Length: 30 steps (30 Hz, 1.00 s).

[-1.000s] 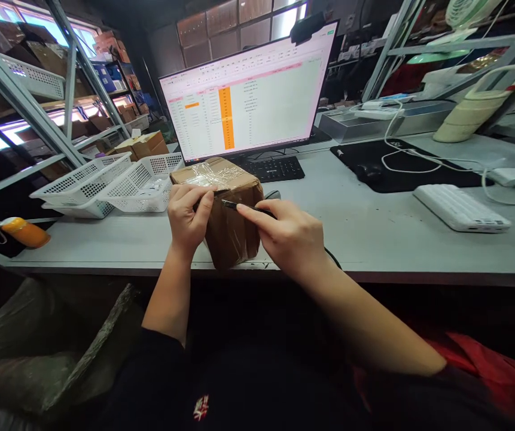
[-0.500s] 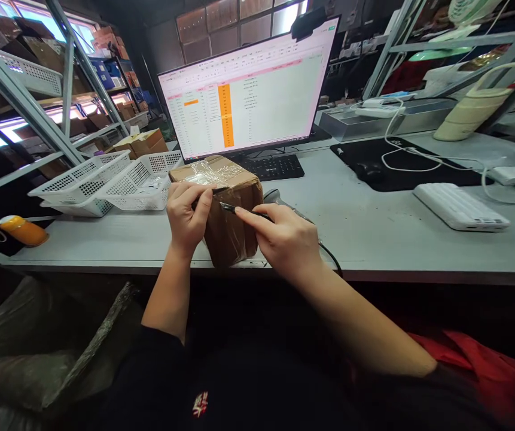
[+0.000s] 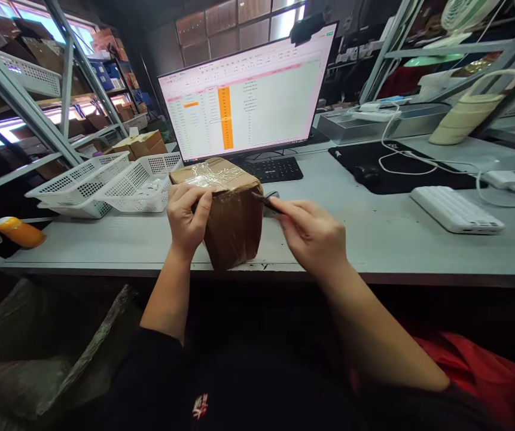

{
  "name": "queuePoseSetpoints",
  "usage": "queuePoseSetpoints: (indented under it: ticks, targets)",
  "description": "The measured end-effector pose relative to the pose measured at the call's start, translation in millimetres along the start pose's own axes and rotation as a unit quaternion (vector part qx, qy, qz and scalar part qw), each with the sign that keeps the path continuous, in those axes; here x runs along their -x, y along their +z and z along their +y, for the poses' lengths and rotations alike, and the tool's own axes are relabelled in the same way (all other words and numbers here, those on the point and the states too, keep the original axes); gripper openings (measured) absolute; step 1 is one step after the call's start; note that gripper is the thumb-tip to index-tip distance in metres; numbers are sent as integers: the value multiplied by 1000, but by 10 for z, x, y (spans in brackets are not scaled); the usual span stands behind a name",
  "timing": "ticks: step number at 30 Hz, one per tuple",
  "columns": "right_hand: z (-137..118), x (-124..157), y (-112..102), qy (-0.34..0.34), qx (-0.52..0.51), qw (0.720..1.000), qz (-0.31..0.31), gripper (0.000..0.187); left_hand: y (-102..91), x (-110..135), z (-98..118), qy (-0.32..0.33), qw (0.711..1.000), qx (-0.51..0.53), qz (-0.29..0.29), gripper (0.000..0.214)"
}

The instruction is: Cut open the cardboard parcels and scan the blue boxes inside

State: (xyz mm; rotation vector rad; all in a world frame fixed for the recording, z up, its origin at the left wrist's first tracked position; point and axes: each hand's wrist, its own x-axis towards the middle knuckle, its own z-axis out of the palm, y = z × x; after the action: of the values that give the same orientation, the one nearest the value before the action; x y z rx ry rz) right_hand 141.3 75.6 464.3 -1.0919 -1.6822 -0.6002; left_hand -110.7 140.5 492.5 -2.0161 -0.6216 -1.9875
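Note:
A brown cardboard box [image 3: 234,230], wrapped in clear tape, stands tilted at the front edge of the desk. My left hand [image 3: 188,214] is closed on the upper left edge of the box, thumb at the front and fingers over the top. In my right hand [image 3: 314,234] is a slim black utility knife [image 3: 270,203], pinched between thumb and fingers. Its tip is at the box's upper right front corner; whether it touches the cardboard I cannot tell. Behind the knife sits a grey object [image 3: 273,195], mostly hidden.
White perforated baskets [image 3: 140,182] stand left of the box, with an orange bottle [image 3: 19,232] nearer the edge. Behind are a keyboard [image 3: 282,170] and a monitor [image 3: 248,102]. At right lie a mouse [image 3: 367,174] on a black mat [image 3: 401,182], cables and a white power bank [image 3: 457,209].
My right hand has moved right with the knife, from the middle of the box's front top edge to its right corner. My left hand keeps its hold on the box.

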Motion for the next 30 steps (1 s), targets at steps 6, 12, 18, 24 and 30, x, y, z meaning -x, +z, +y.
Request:
queuePoseSetpoints:
  ticks: [6,12,18,24,30]
  targets:
    - [1279,159,-135,255,177,938,-155,48,-16,54,-11,11,1000,0,24,16]
    - [1958,65,-125,265,203,896,-293,39,35,54,30,24,999,-28,39,19]
    - [709,-601,35,-81,-28,990,-112,56,12,53,66,12,998,-41,37,21]
    - [-232,-797,382,-199,-132,968,-80,25,-27,57,36,-31,997,-35,61,31]
    - [-449,-545,280,-213,-215,952,-45,32,-260,-96,-603,-68,993,92,-7,43]
